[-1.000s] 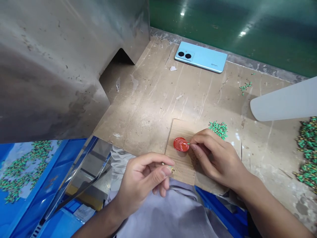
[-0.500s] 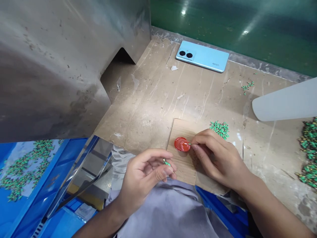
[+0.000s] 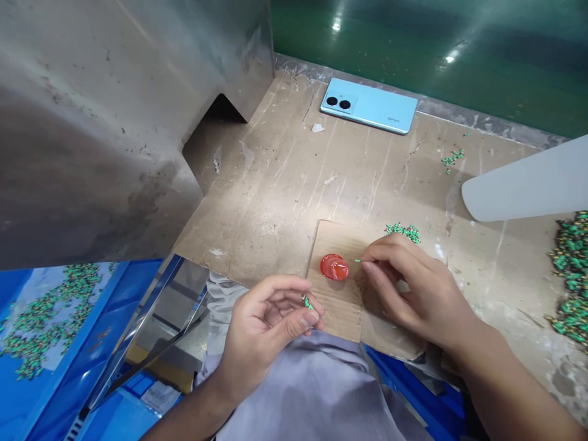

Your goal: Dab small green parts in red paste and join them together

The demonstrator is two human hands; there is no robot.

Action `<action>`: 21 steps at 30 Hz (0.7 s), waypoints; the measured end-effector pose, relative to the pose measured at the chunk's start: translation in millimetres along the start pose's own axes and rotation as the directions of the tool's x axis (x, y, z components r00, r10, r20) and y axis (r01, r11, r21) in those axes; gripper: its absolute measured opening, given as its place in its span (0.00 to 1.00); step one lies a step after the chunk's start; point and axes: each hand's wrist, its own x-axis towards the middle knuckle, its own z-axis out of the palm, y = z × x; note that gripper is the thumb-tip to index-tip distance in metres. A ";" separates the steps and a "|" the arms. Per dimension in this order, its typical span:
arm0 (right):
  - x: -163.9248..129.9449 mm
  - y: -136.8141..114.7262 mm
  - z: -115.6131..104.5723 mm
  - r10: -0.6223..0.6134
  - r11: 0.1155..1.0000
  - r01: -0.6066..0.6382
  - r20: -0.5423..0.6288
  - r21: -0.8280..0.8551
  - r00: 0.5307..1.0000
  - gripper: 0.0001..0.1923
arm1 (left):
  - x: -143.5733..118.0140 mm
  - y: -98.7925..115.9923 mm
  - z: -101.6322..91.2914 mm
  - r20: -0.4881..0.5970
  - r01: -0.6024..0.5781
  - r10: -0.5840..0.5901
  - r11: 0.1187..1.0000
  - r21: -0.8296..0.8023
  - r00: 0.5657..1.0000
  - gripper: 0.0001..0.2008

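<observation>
Head view: tiny green part (image 3: 307,302); glossy red cap (image 3: 334,267)

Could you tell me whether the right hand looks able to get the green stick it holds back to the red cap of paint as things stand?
Probably yes. The right hand pinches the green stick just beside the red cap, with only bare cardboard between them; the left hand sits nearer the body, out of the way.

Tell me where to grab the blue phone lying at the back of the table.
Grip the phone by its two long edges, coming straight down from above. It lies flat, camera side up, so only the thin edges offer purchase. The middle is probably best, with bare table on the near side.
</observation>
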 end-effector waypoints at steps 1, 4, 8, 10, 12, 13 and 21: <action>-0.8 2.8 -3.4 0.021 1.000 -0.020 0.022 -0.019 1.000 0.06 | -0.3 0.2 -0.2 -0.003 -0.004 0.004 1.000 0.020 1.000 0.08; -3.4 11.1 -10.3 0.029 0.997 -0.020 0.120 -0.073 0.992 0.04 | -1.6 0.8 -0.6 0.014 -0.030 0.028 0.992 0.125 1.000 0.06; -6.1 17.0 -8.9 -0.007 0.981 0.042 0.178 -0.191 0.984 0.05 | -4.2 -1.3 -0.8 0.048 -0.118 0.108 0.935 0.335 0.993 0.05; -6.8 17.7 -7.6 -0.009 0.970 0.053 0.184 -0.236 0.983 0.05 | -4.9 -2.7 -0.2 0.067 -0.178 0.165 0.887 0.425 0.984 0.05; -7.2 17.6 -8.2 -0.004 0.969 0.048 0.179 -0.244 0.984 0.06 | -5.1 -3.6 0.9 0.075 -0.199 0.185 0.869 0.452 0.980 0.06; -7.3 17.4 -9.0 0.001 0.970 0.041 0.173 -0.239 0.985 0.06 | -5.1 -3.8 1.6 0.071 -0.194 0.181 0.877 0.439 0.981 0.07; -8.0 19.9 -12.0 0.019 0.976 0.018 0.169 -0.217 0.985 0.05 | -0.8 -3.1 4.4 0.057 -0.193 0.185 0.915 0.353 0.981 0.03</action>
